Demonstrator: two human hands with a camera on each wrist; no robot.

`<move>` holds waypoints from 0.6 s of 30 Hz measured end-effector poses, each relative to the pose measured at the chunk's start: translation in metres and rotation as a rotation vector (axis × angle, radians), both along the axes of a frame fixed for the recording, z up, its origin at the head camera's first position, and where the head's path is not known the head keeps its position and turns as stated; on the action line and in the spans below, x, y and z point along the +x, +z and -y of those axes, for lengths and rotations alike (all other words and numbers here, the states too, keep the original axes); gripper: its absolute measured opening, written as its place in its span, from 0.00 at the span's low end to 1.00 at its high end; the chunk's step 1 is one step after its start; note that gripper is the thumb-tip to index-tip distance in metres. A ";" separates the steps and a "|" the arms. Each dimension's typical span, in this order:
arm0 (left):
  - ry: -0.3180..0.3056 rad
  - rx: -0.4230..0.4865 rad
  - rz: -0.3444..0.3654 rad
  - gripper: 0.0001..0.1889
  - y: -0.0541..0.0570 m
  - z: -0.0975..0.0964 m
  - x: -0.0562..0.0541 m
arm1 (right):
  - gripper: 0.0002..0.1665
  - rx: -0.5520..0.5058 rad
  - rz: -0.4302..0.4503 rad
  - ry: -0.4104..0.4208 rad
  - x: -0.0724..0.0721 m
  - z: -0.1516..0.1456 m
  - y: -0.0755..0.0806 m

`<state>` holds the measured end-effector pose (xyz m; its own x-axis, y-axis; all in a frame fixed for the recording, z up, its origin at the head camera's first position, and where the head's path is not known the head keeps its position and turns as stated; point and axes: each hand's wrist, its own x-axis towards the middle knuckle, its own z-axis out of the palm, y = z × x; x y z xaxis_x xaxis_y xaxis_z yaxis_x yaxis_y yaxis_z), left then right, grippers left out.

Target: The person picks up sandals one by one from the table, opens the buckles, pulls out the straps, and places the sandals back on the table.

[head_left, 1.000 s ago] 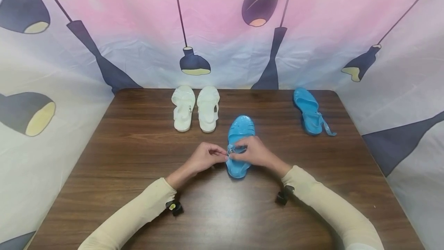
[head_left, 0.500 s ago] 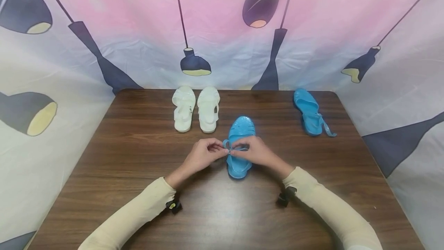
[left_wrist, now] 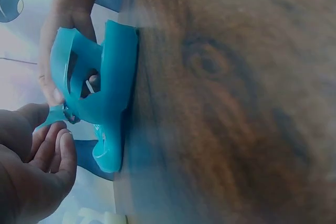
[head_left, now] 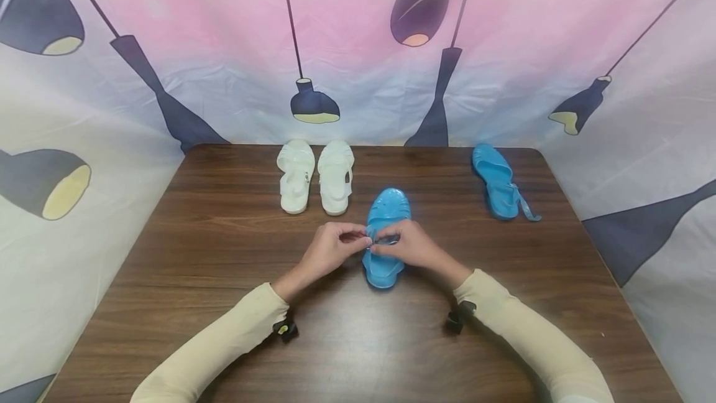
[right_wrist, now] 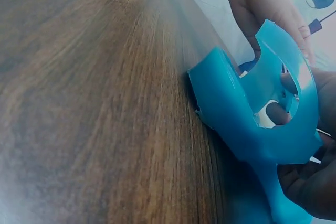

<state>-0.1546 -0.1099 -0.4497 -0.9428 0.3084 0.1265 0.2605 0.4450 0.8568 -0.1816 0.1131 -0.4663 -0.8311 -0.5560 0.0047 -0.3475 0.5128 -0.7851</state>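
Note:
A blue jelly sandal (head_left: 390, 207) lies sole down on the brown table, toe pointing away from me. My left hand (head_left: 327, 249) is at its left side and pinches the end of the ankle strap (left_wrist: 53, 114), as the left wrist view shows. My right hand (head_left: 411, 244) reaches over the sandal from the right, its thumb and fingers gripping the strap by the small metal buckle (left_wrist: 70, 114). Fingertips of both hands nearly meet there. How far the strap passes through the buckle is hidden by the fingers.
Two white sandals (head_left: 335, 182) stand side by side at the table's back edge, left of centre. Another blue sandal (head_left: 498, 185) lies at the back right, its strap hanging loose to the side. A printed cloth (head_left: 224, 48) hangs behind the wooden table (head_left: 224, 254).
My left hand has moved slightly away from me along the strap. The strap loop that stood out left of the sandal half a second ago now lies closer to it. My right hand stays nearly in place.

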 end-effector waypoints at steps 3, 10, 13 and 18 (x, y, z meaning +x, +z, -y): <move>0.008 0.023 -0.042 0.10 0.005 0.000 -0.004 | 0.13 0.006 0.008 -0.002 0.000 -0.001 -0.002; -0.028 -0.055 -0.102 0.07 0.020 0.014 -0.009 | 0.15 0.004 0.025 -0.015 0.000 -0.004 -0.003; -0.034 -0.099 -0.107 0.07 0.021 0.023 -0.008 | 0.15 -0.003 0.035 -0.013 0.000 -0.005 -0.003; -0.022 -0.156 -0.067 0.07 0.015 0.039 -0.003 | 0.14 -0.012 0.033 -0.005 0.000 -0.006 -0.002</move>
<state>-0.1575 -0.1485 -0.4342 -0.9267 0.3496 0.1381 0.3261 0.5649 0.7580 -0.1815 0.1186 -0.4687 -0.8336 -0.5521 -0.0160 -0.3191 0.5050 -0.8020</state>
